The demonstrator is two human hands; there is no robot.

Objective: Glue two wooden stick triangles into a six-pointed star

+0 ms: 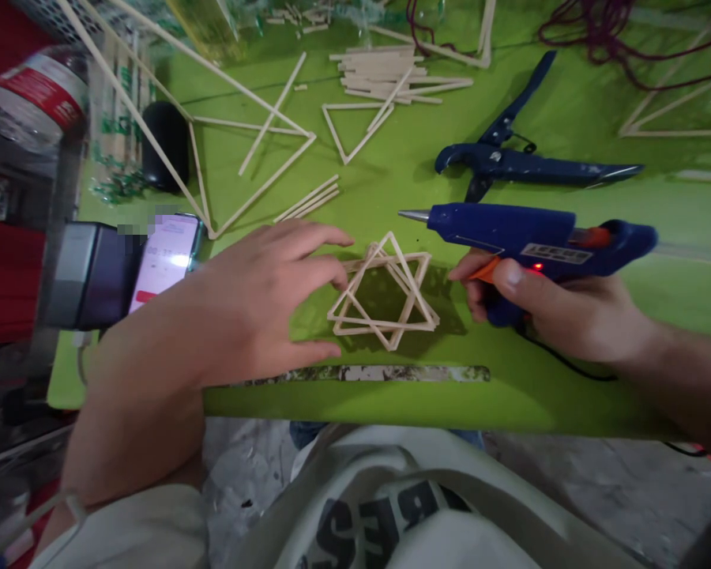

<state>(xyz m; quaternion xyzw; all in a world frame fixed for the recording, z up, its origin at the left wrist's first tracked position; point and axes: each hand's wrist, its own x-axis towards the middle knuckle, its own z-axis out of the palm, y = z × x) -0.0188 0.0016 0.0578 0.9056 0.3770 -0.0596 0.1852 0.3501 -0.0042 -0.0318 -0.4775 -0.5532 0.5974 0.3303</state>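
A star shape of thin wooden sticks point(385, 296) lies on the green table point(509, 395) near its front edge. My left hand point(261, 296) rests flat beside it, fingers stretched out and touching the star's left side. My right hand point(551, 304) grips a blue hot glue gun point(527, 233) by its handle, a finger on the orange trigger. The gun's metal nozzle points left and hovers just above the star's upper right.
Blue pliers point(509, 162) lie behind the glue gun. Loose sticks point(385, 75), a small stick triangle point(355, 126) and larger stick frames point(237, 150) cover the far table. A phone with a lit screen point(166, 257) stands at the left, with a plastic bottle point(35, 95) behind it.
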